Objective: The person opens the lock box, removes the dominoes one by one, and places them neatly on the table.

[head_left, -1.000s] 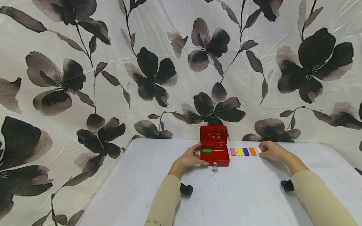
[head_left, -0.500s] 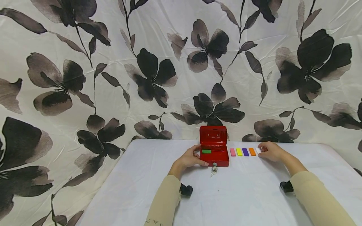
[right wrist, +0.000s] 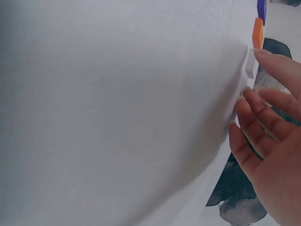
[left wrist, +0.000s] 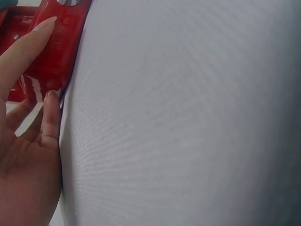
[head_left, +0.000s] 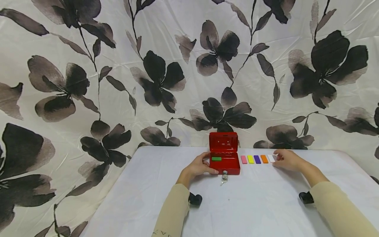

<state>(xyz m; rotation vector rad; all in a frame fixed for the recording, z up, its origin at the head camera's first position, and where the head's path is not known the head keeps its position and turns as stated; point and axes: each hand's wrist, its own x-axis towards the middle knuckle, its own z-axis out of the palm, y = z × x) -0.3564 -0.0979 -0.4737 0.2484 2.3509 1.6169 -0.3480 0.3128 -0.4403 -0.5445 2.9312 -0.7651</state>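
A red cash box stands with its lid raised, and a green block lies inside. My left hand holds the box's near left corner; in the left wrist view the thumb lies on the front and the fingertips touch the side. Right of the box, pink, yellow, purple, orange and white blocks form a row. Beside the white block is my right hand, its fingers spread and loosely bent around nothing in the right wrist view.
Keys hang from the lock at the box's front. A white cloth covers the table. Behind its far edge rises a flowered curtain.
My right hand has let go of the white block and moved slightly right, leaving it at the row's end. The left hand and the box stay in place.
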